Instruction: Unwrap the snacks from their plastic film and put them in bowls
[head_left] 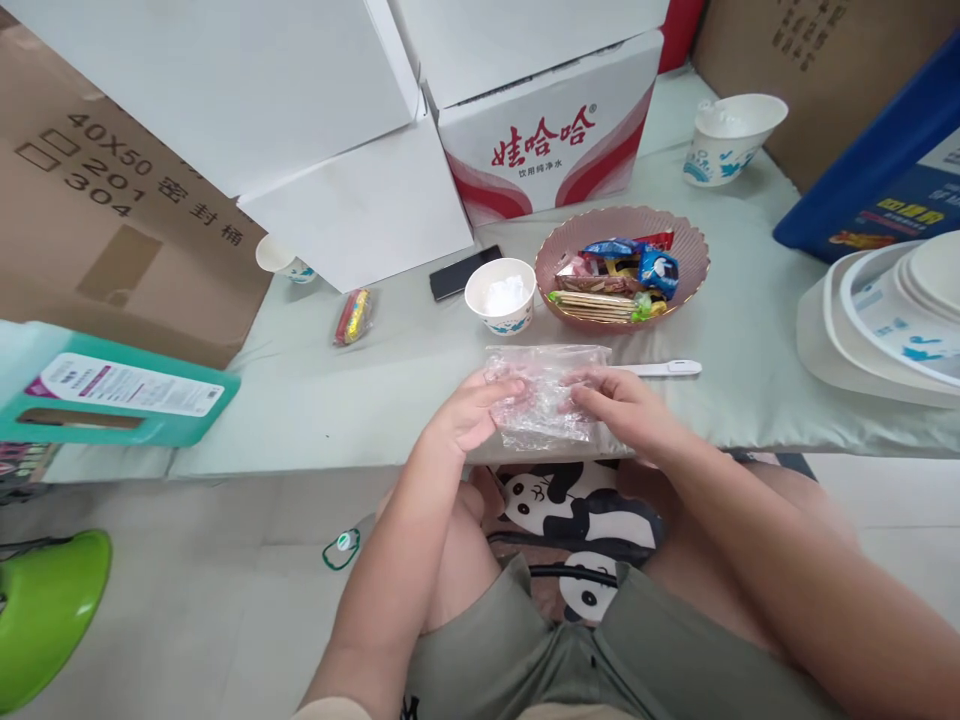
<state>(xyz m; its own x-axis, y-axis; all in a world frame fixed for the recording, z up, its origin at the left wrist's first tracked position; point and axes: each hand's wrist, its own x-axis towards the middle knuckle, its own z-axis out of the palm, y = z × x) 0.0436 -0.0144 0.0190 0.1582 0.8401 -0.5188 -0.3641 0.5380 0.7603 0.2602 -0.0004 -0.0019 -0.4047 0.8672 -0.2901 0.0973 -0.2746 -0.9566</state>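
Between my two hands is a crinkled clear plastic bag (551,400), held just above the front edge of the table. My left hand (476,405) pinches its left side, thumb on top. On the other side my right hand (619,402) grips the bag the same way. Behind the right hand lies a white plastic utensil (667,368), its left part hidden by the bag and hand. Just beyond the bag stands a paper bowl (501,318) with something white and crumpled inside. A pink scalloped bowl (551,290) next to it holds wrapped sweets and a bundle of thin sticks.
A black phone (457,278) and a small packet of colourful sticks (352,318) lie left of the paper bowl. White boxes (555,150) line the back. A green jug (180,400) stands left; stacked white containers (832,320) and a blue container (862,180) stand right.
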